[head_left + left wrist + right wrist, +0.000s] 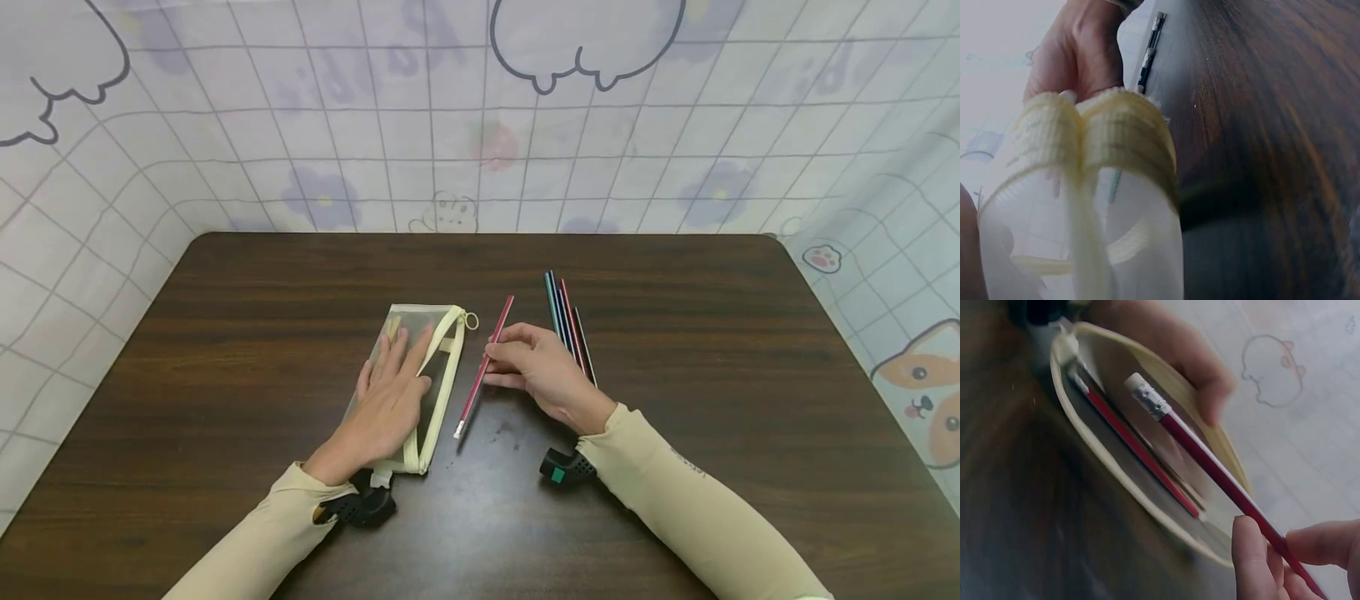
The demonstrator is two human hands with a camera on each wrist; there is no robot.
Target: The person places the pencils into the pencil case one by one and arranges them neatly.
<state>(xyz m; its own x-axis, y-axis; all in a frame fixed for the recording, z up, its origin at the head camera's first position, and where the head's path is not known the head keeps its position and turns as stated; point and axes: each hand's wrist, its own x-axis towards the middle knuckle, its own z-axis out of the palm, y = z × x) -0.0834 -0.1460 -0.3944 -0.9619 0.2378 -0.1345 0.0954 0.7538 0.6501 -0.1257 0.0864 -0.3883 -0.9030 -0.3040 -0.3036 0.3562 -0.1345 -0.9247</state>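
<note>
My left hand lies with extended fingers on a clear zip pouch with pale yellow edging. The pouch lies on the table with its zip side gaping toward the right. Just right of it, my right hand pinches a red pencil between thumb and fingers. The pencil's white eraser end points down toward me. In the right wrist view, the held pencil crosses over the pouch's mouth, and a red pencil-like shape shows inside the rim. The pouch's zip end fills the left wrist view.
Several slim pencils in teal, blue, red and black lie side by side behind my right hand, partly hidden by it. A ring zip pull sits at the pouch's far corner. The dark wooden table meets a patterned cloth behind it.
</note>
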